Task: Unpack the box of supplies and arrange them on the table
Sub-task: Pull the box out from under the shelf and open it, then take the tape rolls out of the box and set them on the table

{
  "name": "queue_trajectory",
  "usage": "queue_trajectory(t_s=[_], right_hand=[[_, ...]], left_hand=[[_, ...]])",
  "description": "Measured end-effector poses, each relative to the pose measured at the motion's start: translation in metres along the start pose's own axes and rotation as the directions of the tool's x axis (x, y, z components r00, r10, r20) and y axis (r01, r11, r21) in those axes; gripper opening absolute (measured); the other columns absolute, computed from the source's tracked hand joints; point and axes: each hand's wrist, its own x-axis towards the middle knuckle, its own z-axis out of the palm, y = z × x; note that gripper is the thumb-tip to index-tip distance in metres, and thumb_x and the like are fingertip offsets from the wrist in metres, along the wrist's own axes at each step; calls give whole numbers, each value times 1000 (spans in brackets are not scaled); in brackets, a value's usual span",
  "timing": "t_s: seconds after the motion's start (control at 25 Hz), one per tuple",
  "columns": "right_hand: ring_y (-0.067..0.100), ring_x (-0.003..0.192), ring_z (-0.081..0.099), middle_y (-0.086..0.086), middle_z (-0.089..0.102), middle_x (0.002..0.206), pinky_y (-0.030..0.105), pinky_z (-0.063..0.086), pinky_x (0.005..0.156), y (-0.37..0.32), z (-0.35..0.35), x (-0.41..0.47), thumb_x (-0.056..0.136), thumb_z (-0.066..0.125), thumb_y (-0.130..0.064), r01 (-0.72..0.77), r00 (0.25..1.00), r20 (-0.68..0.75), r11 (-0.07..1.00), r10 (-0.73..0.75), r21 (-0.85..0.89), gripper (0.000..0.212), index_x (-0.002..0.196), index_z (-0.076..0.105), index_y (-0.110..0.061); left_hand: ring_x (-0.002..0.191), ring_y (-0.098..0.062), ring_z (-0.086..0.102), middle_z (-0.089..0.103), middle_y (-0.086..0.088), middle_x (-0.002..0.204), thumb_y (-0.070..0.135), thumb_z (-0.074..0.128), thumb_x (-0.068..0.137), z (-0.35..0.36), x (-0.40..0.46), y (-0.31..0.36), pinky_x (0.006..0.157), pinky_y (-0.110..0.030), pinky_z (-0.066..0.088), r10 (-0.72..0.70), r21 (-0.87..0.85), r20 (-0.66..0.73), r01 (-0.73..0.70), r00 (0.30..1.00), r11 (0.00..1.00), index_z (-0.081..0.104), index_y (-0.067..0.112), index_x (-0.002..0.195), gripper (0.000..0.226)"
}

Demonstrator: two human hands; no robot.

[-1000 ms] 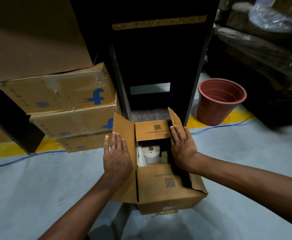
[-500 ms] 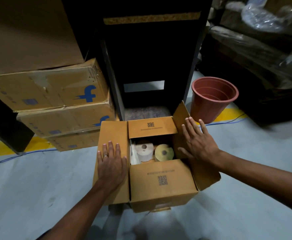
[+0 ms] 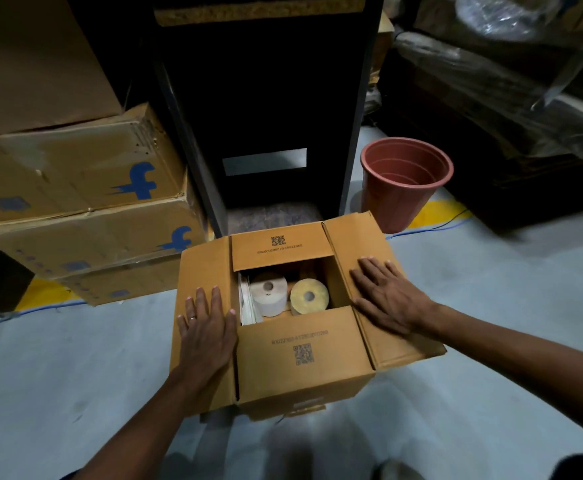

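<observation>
Two flat palms keep the cardboard box [image 3: 300, 355] open on the floor: my left hand [image 3: 207, 327] presses its left flap, my right hand [image 3: 387, 299] its right flap, fingers straight, gripping nothing, exposing the white roll [image 3: 269, 294] and yellow roll [image 3: 309, 296] inside.

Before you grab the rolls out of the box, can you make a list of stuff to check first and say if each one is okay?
1. Side flaps folded out: ok. The left hand presses the left flap flat, the right hand presses the right flap.
2. Opening of the cardboard box clear: ok, though the near flap and far flap lean partly over it.
3. White roll reachable: ok, it lies uncovered.
4. Yellow roll reachable: ok, right beside the white one.
5. A hand free to lift: not ok, both lie on flaps.
6. Table to put things on: cannot tell, none in view.
</observation>
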Motion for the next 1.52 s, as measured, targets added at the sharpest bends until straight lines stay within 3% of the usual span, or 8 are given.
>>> queue_trajectory(t_s=[0.4,0.6,0.8,0.96,1.04,1.2,1.36,1.52], right_hand=[[18,153,-13,1,-21,165,42,5,126,-10,33,10,94,16,-75,-84,988,155,893,16,442,83,153,-24,-33],[16,154,-1,-4,-20,165,42,13,125,-9,27,11,88,24,-82,-130,974,225,830,5,542,93,152,-24,-37],[22,153,13,5,7,167,43,18,124,-4,13,14,85,9,-86,-136,988,132,878,84,458,93,159,5,-31],[23,148,24,11,30,160,39,23,122,-18,-2,10,97,16,-70,67,996,-72,948,-47,313,73,150,39,-26],[19,150,21,8,35,158,34,16,123,-31,-9,8,100,18,-65,156,988,-47,934,-149,320,67,145,48,-26],[18,136,42,11,61,134,7,10,115,-52,-18,2,105,18,-54,206,974,-13,863,-225,461,63,119,65,-15],[14,97,65,1,72,99,38,48,98,-49,-37,4,101,19,-64,123,991,-41,718,-130,685,69,97,72,-21],[17,92,70,-3,77,98,33,52,88,-45,-69,3,102,42,-49,-76,943,241,556,-230,828,47,100,80,-21]], left_hand=[[153,-15,2,1,3,166,52,18,102,15,3,-6,121,-41,11,75,-341,69,-47,995,939,-1,23,157,65],[152,-15,10,6,5,165,75,13,85,17,5,-9,123,-41,15,34,-488,107,23,994,873,0,28,157,87],[153,-23,3,1,1,166,65,13,95,1,1,-3,120,-53,8,25,-292,86,1,996,957,4,33,156,70],[153,-24,-3,6,3,165,59,12,95,-15,-7,6,119,-55,-6,150,-96,-29,-152,988,984,39,35,148,63],[152,-20,-2,12,4,165,57,14,97,-16,-13,12,120,-56,-6,273,-44,-49,-275,961,960,56,34,134,61],[151,-11,1,27,11,159,56,19,96,-23,-27,29,120,-51,-7,368,-74,-45,-370,929,926,72,27,106,61],[151,-14,13,41,11,153,51,24,96,-43,-32,35,120,-51,2,393,-67,-118,-402,912,913,73,25,88,57],[146,-9,23,53,16,141,48,30,98,-64,-39,41,116,-42,12,456,-117,-187,-480,870,869,76,25,84,54]])
